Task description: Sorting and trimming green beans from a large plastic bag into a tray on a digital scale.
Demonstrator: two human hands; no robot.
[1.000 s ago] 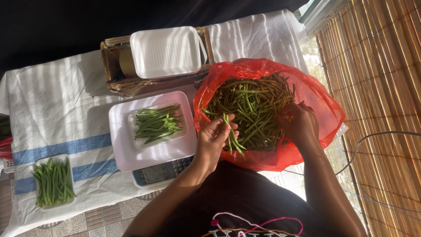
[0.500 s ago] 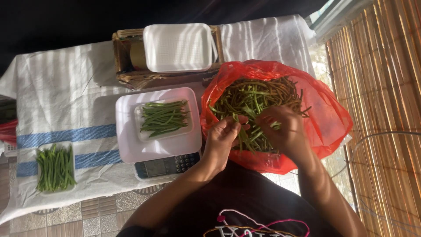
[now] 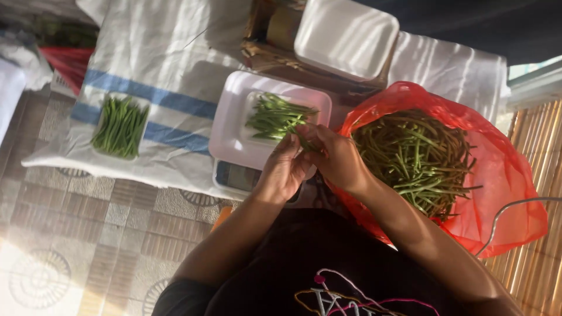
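Note:
My left hand [image 3: 285, 168] and my right hand [image 3: 335, 157] meet over the near right edge of a white scale tray [image 3: 234, 140], both closed around a small bunch of green beans [image 3: 304, 138]. A clear tray of green beans [image 3: 276, 117] rests on that scale tray. The scale's display [image 3: 239, 177] shows under my left hand. To the right, a red plastic bag [image 3: 497, 175] lies open with a heap of loose green beans [image 3: 418, 158].
A filled tray of green beans [image 3: 120, 126] lies on the white cloth with a blue stripe [image 3: 152, 105] at left. A stack of white foam trays [image 3: 345, 36] sits on a cardboard box behind the scale. Bamboo matting [image 3: 535, 222] runs along the right.
Both hands moved left out of the red bag with a bunch of beans and now hold it over the scale tray. The camera view shifted too.

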